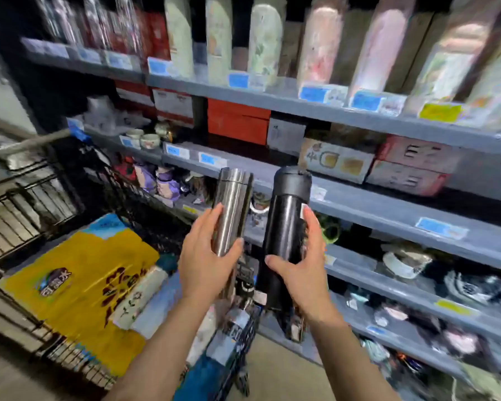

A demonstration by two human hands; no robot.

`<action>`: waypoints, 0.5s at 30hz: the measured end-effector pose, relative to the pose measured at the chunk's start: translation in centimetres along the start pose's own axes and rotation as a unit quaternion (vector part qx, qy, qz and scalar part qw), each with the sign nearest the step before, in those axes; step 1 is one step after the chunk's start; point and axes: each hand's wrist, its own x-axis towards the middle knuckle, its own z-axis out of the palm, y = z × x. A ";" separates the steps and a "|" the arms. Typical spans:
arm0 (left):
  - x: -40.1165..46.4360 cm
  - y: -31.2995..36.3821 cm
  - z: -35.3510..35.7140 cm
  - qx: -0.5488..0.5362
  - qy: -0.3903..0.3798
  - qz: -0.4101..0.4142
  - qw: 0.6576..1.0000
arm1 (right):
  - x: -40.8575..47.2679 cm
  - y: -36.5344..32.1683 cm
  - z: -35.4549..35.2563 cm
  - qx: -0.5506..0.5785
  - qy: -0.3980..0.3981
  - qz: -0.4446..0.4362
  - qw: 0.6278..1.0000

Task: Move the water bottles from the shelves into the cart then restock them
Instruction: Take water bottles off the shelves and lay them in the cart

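Both forearms extend forward. Left hand (207,260) is clamped around a steel bottle (232,209); right hand (304,269) is clamped around a black bottle (285,227). Both bottles stand upright before the shelves (388,204), right of the cart (26,198).

Motion blur leaves the shelf price tags (312,94) and yellow bag (78,285) print apparently unreadable.
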 end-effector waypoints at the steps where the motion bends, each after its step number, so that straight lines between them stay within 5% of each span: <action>1: 0.0 1.0 0.4 -0.011 0.003 0.001 1.000 | 0.3 -0.2 -1.1 0.012 -0.006 0.003 1.000; 7: 1.4 2.9 1.9 -0.134 -0.036 -0.022 0.990 | 2.6 -0.1 -3.4 0.082 -0.032 0.031 0.996; 15: 6.2 2.2 6.6 -0.116 -0.027 0.017 0.993 | 8.6 2.3 -2.8 0.076 -0.068 0.010 0.995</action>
